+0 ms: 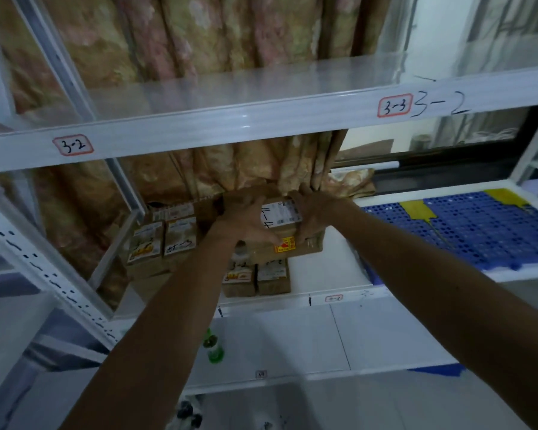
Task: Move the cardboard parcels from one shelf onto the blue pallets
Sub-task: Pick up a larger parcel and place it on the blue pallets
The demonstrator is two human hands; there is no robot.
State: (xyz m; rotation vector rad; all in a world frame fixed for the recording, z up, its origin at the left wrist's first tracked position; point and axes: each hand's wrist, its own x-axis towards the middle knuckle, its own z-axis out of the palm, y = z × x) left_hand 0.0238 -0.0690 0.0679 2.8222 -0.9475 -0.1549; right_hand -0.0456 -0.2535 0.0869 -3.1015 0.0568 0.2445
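While you grip the cardboard parcel (269,252) from both sides, here's the readable text: its white label (284,212) has a barcode and print too blurred to read, with handwritten marks beside it that look like "11-4". A yellow-and-red sticker (284,244) sits on the front face, print illegible. The upper shelf rail (230,125) has red-outlined tags "3-2" (73,145) and "3-3" (395,105), plus "3-2" in marker (438,102). The parcel is a brown, boxy, creased cardboard carton. Your left hand (246,218) wraps its left edge, fingers spread over the top; your right hand (312,212) curls round the right edge. It's over the middle shelf (323,274), above two smaller parcels (257,277), contact unclear, left of the blue pallets (479,231). Pallets: perforated plastic grid with yellow patches (416,209). More small labelled parcels (162,243) stand left, patterned curtain (230,32) behind.
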